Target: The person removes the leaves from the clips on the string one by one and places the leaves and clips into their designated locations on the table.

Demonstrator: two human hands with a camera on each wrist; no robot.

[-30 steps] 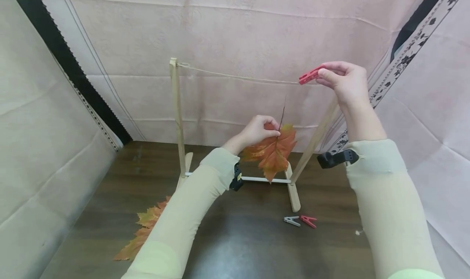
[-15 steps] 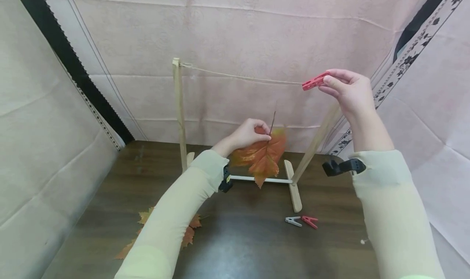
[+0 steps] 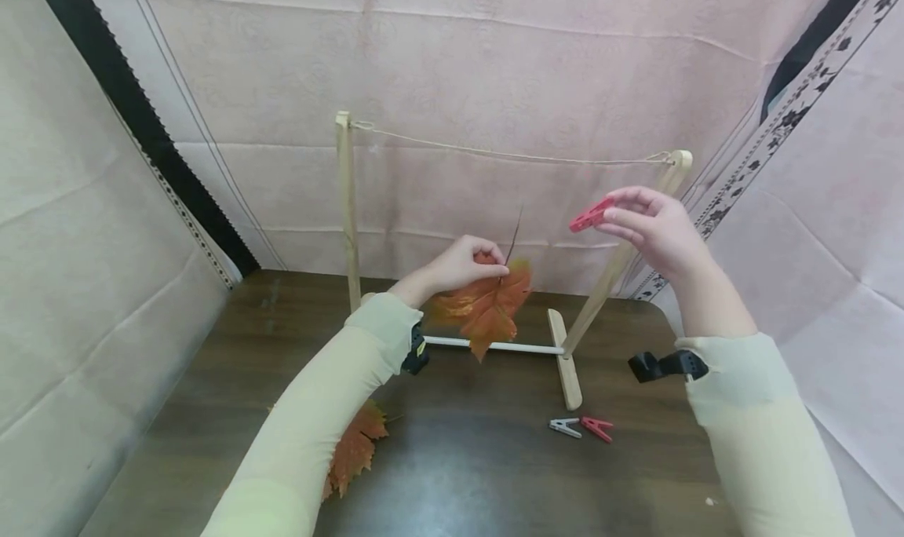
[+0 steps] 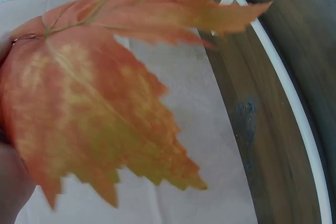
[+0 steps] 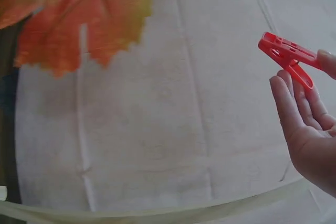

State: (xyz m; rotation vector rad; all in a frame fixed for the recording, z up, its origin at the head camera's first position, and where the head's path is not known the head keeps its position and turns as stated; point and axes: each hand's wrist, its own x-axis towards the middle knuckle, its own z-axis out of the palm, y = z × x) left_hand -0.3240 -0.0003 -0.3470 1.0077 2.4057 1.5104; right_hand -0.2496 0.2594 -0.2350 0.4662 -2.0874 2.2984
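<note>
My left hand (image 3: 466, 265) pinches an orange maple leaf (image 3: 492, 309) near the base of its stem, and the thin dark stem points upward. The leaf (image 4: 100, 93) fills much of the left wrist view, its toothed edges spread out. In my right hand (image 3: 657, 227) a red clothespin (image 3: 592, 214) is held between thumb and fingers, below the string and apart from it. The right wrist view shows that clothespin (image 5: 289, 56) with its handles at the thumb and fingers. A thin string (image 3: 494, 154) runs between the tops of two wooden posts, with nothing hanging on it.
The wooden rack has a left post (image 3: 348, 207), a right post (image 3: 610, 278) and a white crossbar (image 3: 526, 348). A grey clothespin (image 3: 565, 427) and another red clothespin (image 3: 597, 429) lie on the dark table. More maple leaves (image 3: 356, 447) lie partly under my left forearm.
My right hand with the red clothespin has come down and away from the string, uncovering its right end. My left hand has moved left and slightly lower with the maple leaf.
</note>
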